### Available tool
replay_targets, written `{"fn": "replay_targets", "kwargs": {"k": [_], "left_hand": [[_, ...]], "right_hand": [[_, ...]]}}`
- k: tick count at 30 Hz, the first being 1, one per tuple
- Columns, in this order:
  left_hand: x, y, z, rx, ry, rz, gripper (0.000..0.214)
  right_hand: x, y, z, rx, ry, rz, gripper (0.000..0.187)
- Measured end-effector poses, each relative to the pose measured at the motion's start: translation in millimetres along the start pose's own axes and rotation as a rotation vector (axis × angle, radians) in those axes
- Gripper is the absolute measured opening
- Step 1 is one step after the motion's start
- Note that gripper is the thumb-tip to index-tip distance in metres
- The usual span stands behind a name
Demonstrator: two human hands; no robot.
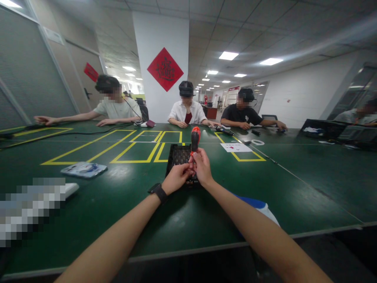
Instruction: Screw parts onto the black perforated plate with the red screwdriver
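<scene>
A screwdriver [195, 140] with a red and black handle stands nearly upright, handle at the top. My right hand [203, 167] is closed around it just below the handle. Beside it, my left hand [178, 176] has its fingers pinched together close to the screwdriver's lower end; what they hold, if anything, is too small to make out. Both hands are over a black plastic tray [170, 163] with a patterned inside. My fingers hide the screwdriver's tip and part of the tray. A dark band circles my left wrist.
Left on the green table [123, 208] lies a phone [84, 169], with a blurred pale object nearer me. A blue and white item [256, 204] lies partly under my right forearm. Yellow tape, a paper sheet [235, 147] and cables are farther off. Several people sit around the table.
</scene>
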State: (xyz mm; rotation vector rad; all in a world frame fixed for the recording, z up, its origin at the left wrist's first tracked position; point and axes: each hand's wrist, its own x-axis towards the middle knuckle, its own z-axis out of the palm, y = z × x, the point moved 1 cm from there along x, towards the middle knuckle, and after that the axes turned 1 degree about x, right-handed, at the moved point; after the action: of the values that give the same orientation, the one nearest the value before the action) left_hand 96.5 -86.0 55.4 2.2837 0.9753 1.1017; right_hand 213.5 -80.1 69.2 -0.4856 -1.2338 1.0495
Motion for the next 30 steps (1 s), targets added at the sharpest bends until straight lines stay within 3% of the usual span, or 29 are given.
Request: {"fn": "replay_targets", "kwargs": {"k": [9,17,23,30], "left_hand": [[1.1,-8.7,2.9,-0.029,0.028,-0.048,0.016],[0.1,-2.2,-0.4,0.033,0.010,-0.003,0.013],[1.0,-5.1,2.1,-0.085,0.037,-0.029,0.016],[1.3,-7.5,2.4,-0.076,0.030,-0.063,0.018]], "right_hand": [[0.6,-1.3,3.3,-0.016,0.076,-0.060,0.030],[-1.2,-1.6,0.7,0.029,0.010,0.040,0.025],[-1.5,-2.8,2.3,0.021,0.062,-0.028,0.019],[-1.8,-1.1,5.6,0.013,0.083,-0.041,0.026]]}}
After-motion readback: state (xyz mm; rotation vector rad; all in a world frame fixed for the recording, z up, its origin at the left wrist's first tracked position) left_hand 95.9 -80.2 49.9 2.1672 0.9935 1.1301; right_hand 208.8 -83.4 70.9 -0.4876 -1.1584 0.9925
